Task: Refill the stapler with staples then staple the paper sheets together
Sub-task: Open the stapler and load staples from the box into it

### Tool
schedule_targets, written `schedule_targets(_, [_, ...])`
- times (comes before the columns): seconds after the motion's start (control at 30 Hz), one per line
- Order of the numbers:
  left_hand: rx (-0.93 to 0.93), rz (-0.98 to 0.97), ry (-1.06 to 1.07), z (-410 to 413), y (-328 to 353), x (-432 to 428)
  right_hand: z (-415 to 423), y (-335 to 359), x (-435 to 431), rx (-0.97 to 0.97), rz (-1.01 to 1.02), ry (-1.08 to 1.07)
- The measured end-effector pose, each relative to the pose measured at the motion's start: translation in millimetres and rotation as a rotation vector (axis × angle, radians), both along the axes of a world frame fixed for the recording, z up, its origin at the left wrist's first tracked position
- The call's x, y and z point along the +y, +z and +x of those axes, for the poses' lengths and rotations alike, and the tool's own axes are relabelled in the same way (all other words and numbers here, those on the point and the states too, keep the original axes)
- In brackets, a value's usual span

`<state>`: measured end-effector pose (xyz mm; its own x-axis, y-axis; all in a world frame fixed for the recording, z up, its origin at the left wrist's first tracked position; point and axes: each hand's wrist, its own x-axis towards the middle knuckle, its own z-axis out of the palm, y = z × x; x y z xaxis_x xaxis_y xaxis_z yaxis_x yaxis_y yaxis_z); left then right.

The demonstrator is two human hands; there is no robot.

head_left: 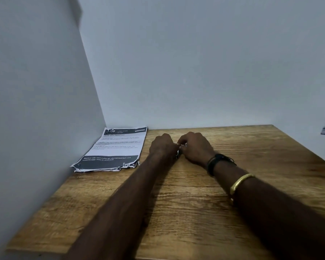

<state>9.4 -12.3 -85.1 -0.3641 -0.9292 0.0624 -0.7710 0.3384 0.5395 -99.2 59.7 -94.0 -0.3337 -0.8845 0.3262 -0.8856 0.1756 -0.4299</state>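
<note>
Left hand and right hand together, pinching a small, mostly hidden item; paper sheets lie just outside the nearer left hand, long axis pointing away

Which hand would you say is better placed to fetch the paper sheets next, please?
Left, probably. The left hand is nearer the paper sheets, which lie on its side by the wall; the right hand would have to cross over it.

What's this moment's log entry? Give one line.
left hand: grips small metal item | right hand: pinches it | paper sheets: by left wall, untouched
</note>
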Motion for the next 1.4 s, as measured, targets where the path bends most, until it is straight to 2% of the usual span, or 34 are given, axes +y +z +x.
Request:
schedule_targets(0.27, [0.112,0.089,0.043,-4,3,-4,-2,-5,-2,-0.011,-0.046,0.024])
schedule_targets(0.47, [0.388,0.132,0.044,-3,-1,0,-6,-8,-4,-0.077,-0.103,0.014])
schedule_targets(0.6, [0.532,0.035,0.009,1,-5,0,-16,-3,-5,-0.336,-0.351,-0.051])
schedule_targets(0.73, [0.693,0.002,-0.081,11,-2,7,-21,-3,0,-0.685,-0.332,0.060])
schedule_targets(0.83, [0.708,0.008,-0.194,15,-2,14,-20,-4,1,-0.834,-0.304,0.176])
schedule_targets(0.97, [0.717,-0.012,-0.241,16,-2,13,-22,-4,0,-0.893,-0.294,0.231])
schedule_targets(1.2, [0.702,-0.051,-0.281,16,-6,9,-23,-8,-3,-0.927,-0.280,0.301])
schedule_targets(1.4, [0.636,-0.164,-0.274,10,-6,5,-17,-8,-7,-0.964,-0.335,0.259])
